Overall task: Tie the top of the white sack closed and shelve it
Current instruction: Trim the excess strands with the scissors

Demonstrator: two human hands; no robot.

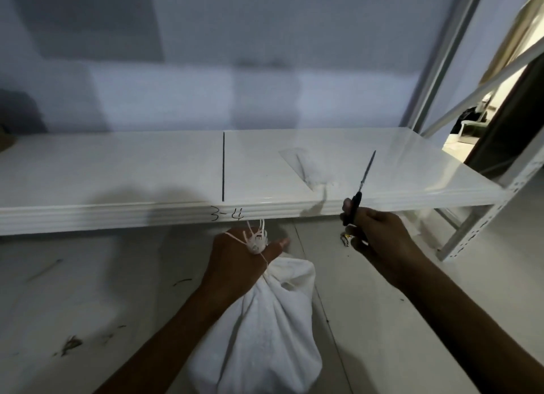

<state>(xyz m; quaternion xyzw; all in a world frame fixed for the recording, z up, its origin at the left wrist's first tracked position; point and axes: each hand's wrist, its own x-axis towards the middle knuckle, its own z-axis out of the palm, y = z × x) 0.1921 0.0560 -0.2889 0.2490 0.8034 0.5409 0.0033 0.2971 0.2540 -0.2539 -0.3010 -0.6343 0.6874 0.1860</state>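
Glossy white shelf [117, 169], marked "3-4"

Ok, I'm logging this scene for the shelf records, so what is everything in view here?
white cloth sack: one, white, on the floor below the shelf, neck gathered
thin white string: one, white, wound at the sack's neck and across the left hand
black-handled scissors: one, blades shut, pointing up over the shelf
glossy white metal shelf: one, white, marked 3-4 on its front edge
clear plastic bag: one, transparent, lying on the shelf
left hand: one, gripping the sack's neck
right hand: one, holding the scissors
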